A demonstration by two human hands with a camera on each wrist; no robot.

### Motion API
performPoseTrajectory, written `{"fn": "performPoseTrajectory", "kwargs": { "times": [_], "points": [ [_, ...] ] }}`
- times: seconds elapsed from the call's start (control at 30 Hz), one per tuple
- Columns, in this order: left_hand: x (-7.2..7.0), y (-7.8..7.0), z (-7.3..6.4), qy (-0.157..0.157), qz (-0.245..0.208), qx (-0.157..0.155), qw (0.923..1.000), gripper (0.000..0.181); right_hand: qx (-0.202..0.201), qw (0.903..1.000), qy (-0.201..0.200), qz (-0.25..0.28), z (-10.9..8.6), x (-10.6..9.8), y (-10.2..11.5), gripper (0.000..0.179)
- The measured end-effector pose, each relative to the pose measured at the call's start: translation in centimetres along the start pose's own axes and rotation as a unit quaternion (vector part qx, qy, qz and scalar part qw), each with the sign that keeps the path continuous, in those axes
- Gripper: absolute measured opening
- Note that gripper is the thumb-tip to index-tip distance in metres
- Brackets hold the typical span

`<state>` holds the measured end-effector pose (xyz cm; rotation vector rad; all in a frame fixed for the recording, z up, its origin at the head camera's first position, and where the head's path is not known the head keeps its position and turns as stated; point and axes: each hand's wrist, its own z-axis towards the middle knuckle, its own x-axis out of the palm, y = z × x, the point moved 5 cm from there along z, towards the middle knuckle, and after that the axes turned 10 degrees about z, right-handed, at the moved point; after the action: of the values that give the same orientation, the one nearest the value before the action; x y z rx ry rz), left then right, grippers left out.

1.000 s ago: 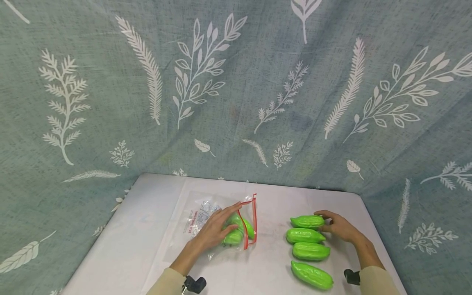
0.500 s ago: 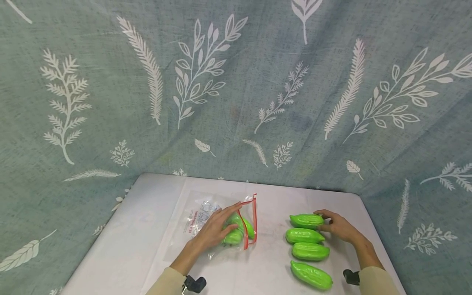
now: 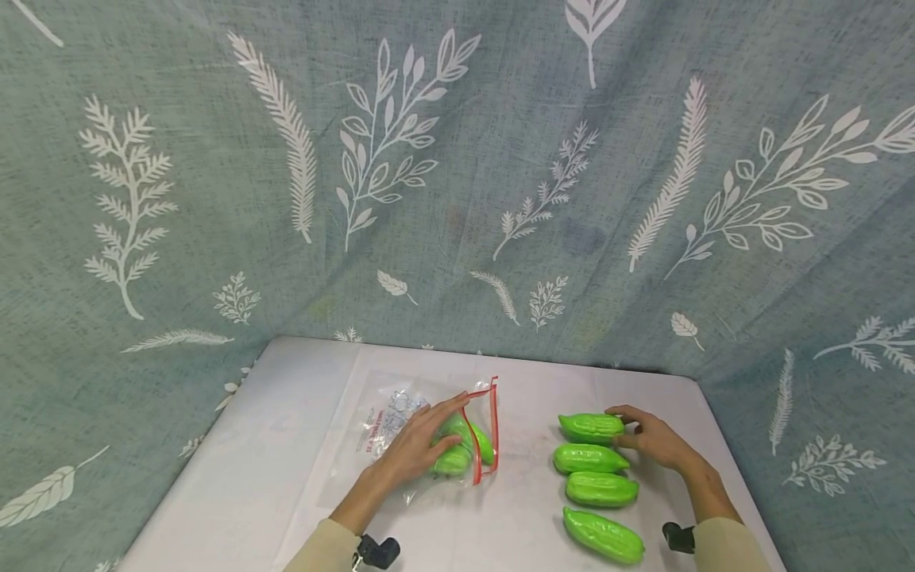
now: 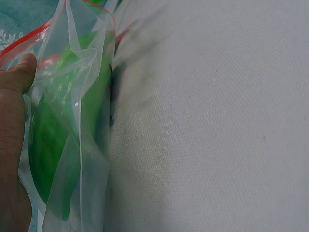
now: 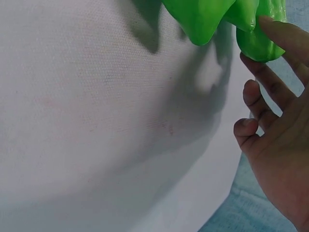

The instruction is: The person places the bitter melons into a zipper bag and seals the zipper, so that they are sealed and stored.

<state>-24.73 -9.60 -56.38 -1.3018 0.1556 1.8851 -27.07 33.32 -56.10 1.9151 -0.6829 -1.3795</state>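
Note:
A clear zip bag (image 3: pixel 375 430) with red zip strips (image 3: pixel 495 433) lies on the table, its mouth towards the right. Through its film show green bitter melons (image 3: pixel 452 461); how many is hidden. Over the bag rests my left hand (image 3: pixel 418 443), fingers extended, its thumb against the film in the left wrist view. Several loose bitter melons lie in a column to the right. At the farthest bitter melon (image 3: pixel 588 428), my right hand (image 3: pixel 659 442) pinches the right end between thumb and index finger; the other fingers curl loosely beside it in the right wrist view.
The second bitter melon (image 3: pixel 589 458), the third (image 3: pixel 602 488) and the nearest (image 3: pixel 604 536) lie below the pinched one. White cloth covers the table (image 3: pixel 236 477). A patterned curtain (image 3: pixel 457 199) hangs behind and at both sides.
The farthest bitter melon has shifted slightly left and away, with my right hand following it. My left hand and the zip bag stay where they were.

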Motion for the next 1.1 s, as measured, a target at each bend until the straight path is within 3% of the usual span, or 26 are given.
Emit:
{"fn": "performPoseTrajectory", "kwargs": {
  "times": [1.1],
  "points": [
    [-0.1, -0.1, 0.1, 0.001, 0.001, -0.001, 1.0000, 0.068, 0.005, 1.0000, 0.001, 0.007, 0.8, 0.5, 2.5, 0.054]
  ]
}}
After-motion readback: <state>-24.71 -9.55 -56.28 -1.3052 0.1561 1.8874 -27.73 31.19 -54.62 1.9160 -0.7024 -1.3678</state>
